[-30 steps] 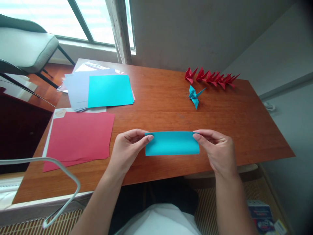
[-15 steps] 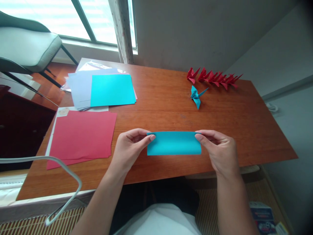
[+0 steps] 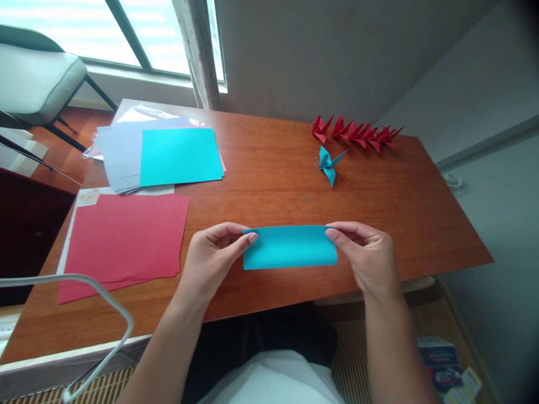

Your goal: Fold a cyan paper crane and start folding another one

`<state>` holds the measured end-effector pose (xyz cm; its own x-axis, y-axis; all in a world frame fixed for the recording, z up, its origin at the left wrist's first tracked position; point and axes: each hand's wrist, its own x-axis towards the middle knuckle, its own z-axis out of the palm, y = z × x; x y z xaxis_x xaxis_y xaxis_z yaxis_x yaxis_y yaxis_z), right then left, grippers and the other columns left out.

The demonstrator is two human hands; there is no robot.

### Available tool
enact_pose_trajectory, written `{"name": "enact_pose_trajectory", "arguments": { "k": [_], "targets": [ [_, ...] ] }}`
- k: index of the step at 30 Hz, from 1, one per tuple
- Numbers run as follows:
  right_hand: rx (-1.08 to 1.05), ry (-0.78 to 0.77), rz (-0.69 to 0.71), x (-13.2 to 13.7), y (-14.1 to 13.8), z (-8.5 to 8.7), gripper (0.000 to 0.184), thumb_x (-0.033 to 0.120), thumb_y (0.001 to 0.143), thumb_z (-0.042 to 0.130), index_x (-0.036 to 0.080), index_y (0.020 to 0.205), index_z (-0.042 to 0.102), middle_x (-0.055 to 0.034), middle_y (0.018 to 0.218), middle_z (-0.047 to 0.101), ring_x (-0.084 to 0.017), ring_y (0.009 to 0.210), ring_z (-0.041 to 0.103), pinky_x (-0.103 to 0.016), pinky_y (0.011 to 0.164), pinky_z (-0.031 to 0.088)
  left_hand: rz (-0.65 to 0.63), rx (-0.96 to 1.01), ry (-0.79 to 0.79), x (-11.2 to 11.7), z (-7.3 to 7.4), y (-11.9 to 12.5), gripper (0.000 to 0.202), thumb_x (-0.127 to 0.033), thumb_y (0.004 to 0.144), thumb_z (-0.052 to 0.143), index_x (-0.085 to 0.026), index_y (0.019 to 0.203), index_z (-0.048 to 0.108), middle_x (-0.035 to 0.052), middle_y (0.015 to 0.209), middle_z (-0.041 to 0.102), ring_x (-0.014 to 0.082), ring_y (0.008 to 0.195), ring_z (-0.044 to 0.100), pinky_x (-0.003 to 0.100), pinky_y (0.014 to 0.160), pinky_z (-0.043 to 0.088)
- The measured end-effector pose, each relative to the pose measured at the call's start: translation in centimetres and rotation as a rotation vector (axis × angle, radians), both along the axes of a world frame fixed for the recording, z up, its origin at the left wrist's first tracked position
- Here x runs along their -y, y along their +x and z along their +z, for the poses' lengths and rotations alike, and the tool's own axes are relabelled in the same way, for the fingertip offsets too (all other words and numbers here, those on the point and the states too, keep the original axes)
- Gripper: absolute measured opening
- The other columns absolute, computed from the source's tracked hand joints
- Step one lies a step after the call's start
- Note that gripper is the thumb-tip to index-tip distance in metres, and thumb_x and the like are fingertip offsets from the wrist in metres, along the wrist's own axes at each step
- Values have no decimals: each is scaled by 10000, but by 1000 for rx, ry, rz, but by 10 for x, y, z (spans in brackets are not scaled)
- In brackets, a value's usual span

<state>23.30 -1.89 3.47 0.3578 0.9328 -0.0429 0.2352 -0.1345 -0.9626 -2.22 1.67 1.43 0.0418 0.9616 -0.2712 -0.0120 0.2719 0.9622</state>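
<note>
A blue sheet of paper (image 3: 290, 248), a wide rectangle that looks folded along its far edge, is stretched between my two hands over the near part of the table. My left hand (image 3: 217, 252) pinches its far left corner between thumb and fingers. At the far right corner, my right hand (image 3: 365, 252) has the same kind of pinch. Beyond the paper stands a blue origami crane (image 3: 329, 165) with its wings spread. Behind that crane, several red origami cranes (image 3: 362, 134) form a row.
Red paper sheets (image 3: 126, 238) lie on the wooden table (image 3: 261, 168) at the left. Farther back, blue sheets (image 3: 181, 157) rest on pale paper (image 3: 120, 154). A white curved tube (image 3: 113, 306) crosses the near left corner. A chair (image 3: 42, 84) stands beside the window.
The whole view has shifted slightly, so the table and its things appear farther left. Both hands keep the same pinch on the blue paper, whose shape looks nearly unchanged.
</note>
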Motion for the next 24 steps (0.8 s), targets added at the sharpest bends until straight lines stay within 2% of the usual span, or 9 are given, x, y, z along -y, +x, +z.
{"name": "enact_pose_trajectory", "arguments": {
  "k": [7,16,24],
  "targets": [
    [-23,6,-4,0,-1,2,177,378,734,867,253,851,821,-36,847,814,-226,768,765,-332,700,627,-9,28,3,0,0,0,210,-374,704,886,-207,773,779,16,745,758,131,658,655,177,557,487],
    [-25,3,-3,0,0,0,172,370,736,869,254,854,823,-35,854,814,-224,774,765,-326,706,623,-4,16,-9,0,1,0,247,-395,699,883,-189,781,774,30,753,759,146,658,663,193,553,489],
    [-14,30,27,0,3,-5,156,339,752,864,244,866,816,-21,832,804,-194,751,753,-284,676,606,6,74,-7,1,3,2,222,-355,693,893,-184,749,763,3,700,711,100,611,592,165,522,433]
  ]
}}
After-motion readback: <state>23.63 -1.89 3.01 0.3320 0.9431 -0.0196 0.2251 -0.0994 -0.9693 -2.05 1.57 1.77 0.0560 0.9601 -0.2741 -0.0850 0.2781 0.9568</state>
